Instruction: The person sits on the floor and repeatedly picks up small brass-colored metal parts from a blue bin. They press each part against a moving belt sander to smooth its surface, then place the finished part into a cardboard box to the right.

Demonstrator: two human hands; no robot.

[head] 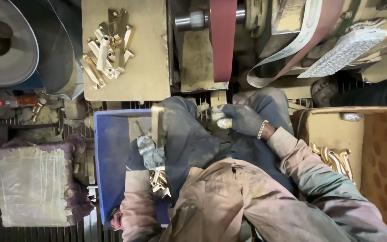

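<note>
Two gloved hands held brass: the right hand (242,119) clenched a short piece (223,123) pointing leftward from its grip. The left hand (151,152) (nearer the blue bin (110,157)) grasped a bar (157,124) standing upward from its grip.

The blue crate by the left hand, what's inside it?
The blue crate shows brass pieces beside the gloved left hand, which holds a brass bar. Knee and sleeve cover the rest.

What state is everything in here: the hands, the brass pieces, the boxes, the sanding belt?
Left hand: gloved, shut on a brass piece, held upright over the blue crate.
Right hand: gloved, closed on a small pale piece.
Blue crate: open, more brass parts inside.
Cardboard box: open, curved brass parts lying inside.
Tray: brass pieces heaped loosely.
Sanding belt: mounted on its roller; motion cannot be told.
</note>
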